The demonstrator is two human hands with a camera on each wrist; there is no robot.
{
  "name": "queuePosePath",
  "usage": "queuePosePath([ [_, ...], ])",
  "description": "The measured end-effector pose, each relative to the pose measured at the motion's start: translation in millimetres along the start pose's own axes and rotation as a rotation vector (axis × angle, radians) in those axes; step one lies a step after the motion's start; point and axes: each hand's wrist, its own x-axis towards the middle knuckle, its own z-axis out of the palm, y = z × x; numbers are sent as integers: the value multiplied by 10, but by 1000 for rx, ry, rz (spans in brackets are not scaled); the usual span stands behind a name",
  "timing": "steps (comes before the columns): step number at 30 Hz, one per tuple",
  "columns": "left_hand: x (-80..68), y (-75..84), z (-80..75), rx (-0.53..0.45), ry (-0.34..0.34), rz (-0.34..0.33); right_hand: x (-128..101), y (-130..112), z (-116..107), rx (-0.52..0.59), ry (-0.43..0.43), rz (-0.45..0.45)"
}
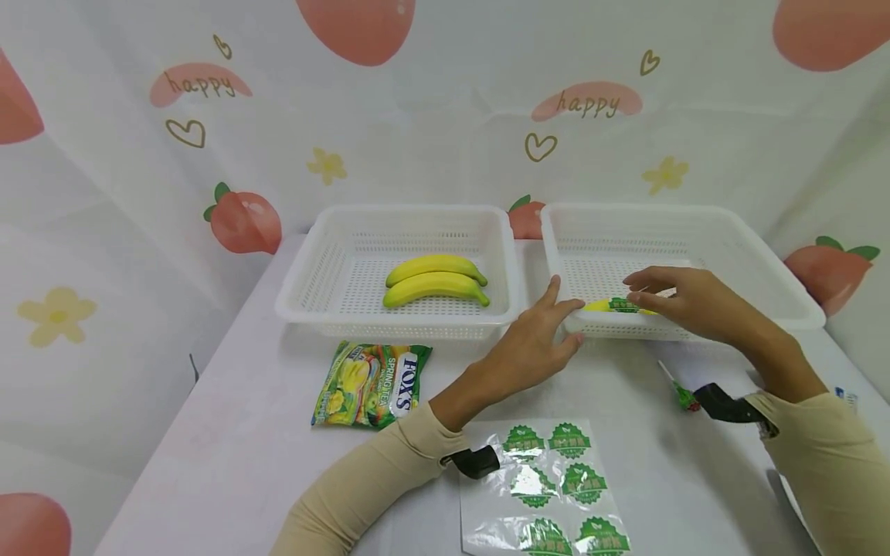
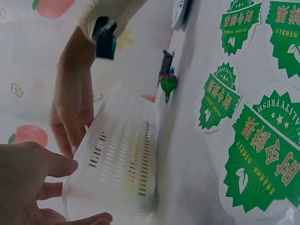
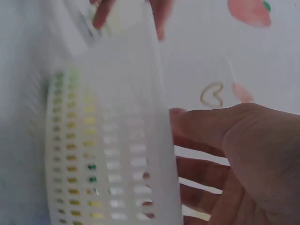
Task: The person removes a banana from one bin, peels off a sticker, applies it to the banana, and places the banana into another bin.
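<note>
Head view: two white perforated baskets side by side at 12 o'clock on the worktop [image 1: 229,432]. Left basket [image 1: 320,270] holds two bananas [image 1: 436,279], unstickered as far as shown. Right basket [image 1: 765,262] holds a third banana [image 1: 603,305] against its near wall, bearing a green label. Right hand [image 1: 684,301] reaches over the near rim, fingers extended on that banana; whether it pinches or only presses cannot be told. Left hand [image 1: 531,347] rests against the right basket's near-left corner, fingers relaxed and spread, gripping nothing. Sticker sheet [image 1: 549,486] at 6 o'clock; candy packet [image 1: 371,384] at 9 o'clock; lollipop [image 1: 680,390] at 3 o'clock.

Left wrist view: left hand [image 2: 28,183] loosely open beside the basket wall [image 2: 122,154]; right hand [image 2: 72,112] beyond the rim. Sticker sheet [image 2: 253,140] and lollipop [image 2: 168,83] close by on the worktop.

Right wrist view: blurred. Basket wall [image 3: 108,154] with yellow and green showing through the holes; right hand [image 3: 234,159], fingers spread, holding nothing visible here.

Handling note: the banana is judged light, firm yet bruisable, smooth-skinned; best taken around the mid-body, clear of the label.
</note>
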Motion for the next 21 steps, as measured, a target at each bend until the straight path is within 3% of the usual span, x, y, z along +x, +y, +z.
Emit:
queuePosePath([
  [4, -12, -4, -11, 15, -35, -12, -172, -139, 170, 37, 76, -35],
  [8, -38, -30, -40, 53, -74, 0, -285, -204, 323, 14, 82, -48],
  [13, -174, -60, -132, 77, -153, 40, -345, -183, 464, -37, 161, -128],
  [17, -381, -86, -241, 145, -191, 176, -349, -174, 529, -58, 222, -156],
  [21, -623, -142, -379, 257, -113, 378, -352, -179, 536, -61, 232, -146],
])
